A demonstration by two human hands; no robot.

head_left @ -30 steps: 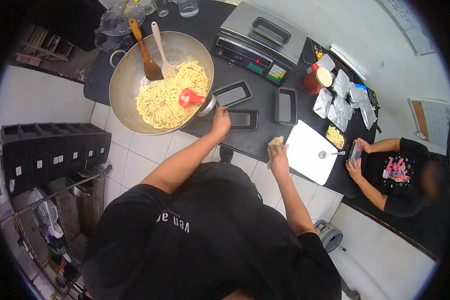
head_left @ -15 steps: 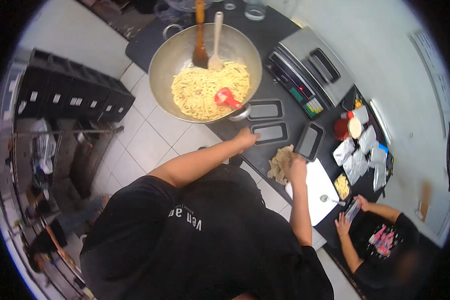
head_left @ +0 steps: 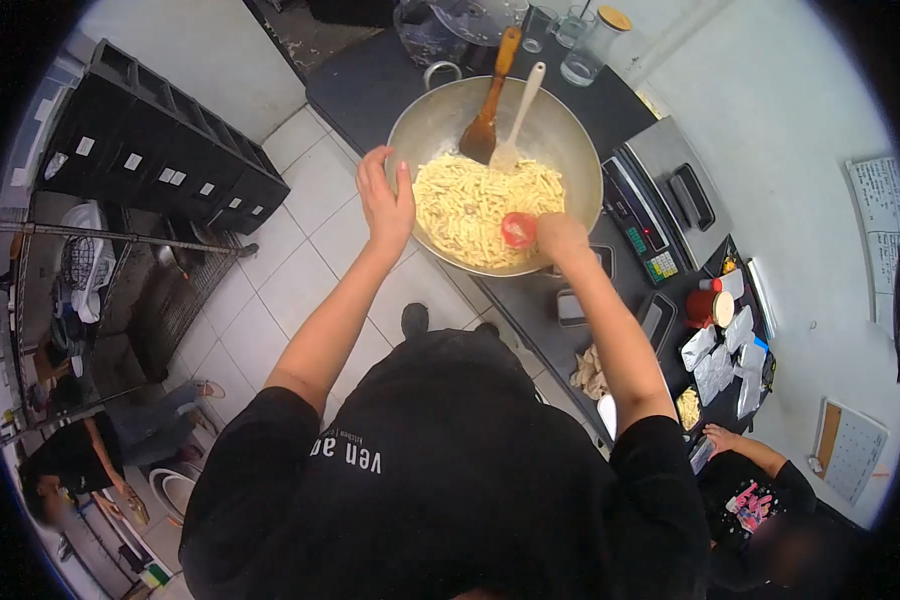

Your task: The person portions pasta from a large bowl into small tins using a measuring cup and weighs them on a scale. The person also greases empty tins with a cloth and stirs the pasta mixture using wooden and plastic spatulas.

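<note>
A large metal pan [head_left: 580, 130] on the dark counter holds pale pasta [head_left: 470, 215]. Resting inside it are a wooden spatula [head_left: 485, 115] and a cream-coloured spoon [head_left: 522, 115]. My right hand [head_left: 562, 240] is closed round the handle of a red scoop [head_left: 518, 230], whose bowl lies on the pasta. At the pan's left rim my left hand [head_left: 385, 200] is raised with its fingers apart, holding nothing. Partly behind my right forearm are dark loaf tins [head_left: 572, 307] and a crumpled cloth [head_left: 590, 372].
A scale [head_left: 638, 215] bears another tin. Foil-covered packs [head_left: 713, 375] and a red container [head_left: 708, 308] lie farther right. A co-worker [head_left: 760, 500] stands at lower right, another person [head_left: 85, 450] at lower left. Black bins [head_left: 160, 150] stand left; glass jars [head_left: 585, 55] stand behind the pan.
My right hand has left the cloth and taken hold of the red scoop. My left hand has moved from the tins to the pan's left rim and opened. The view has turned.
</note>
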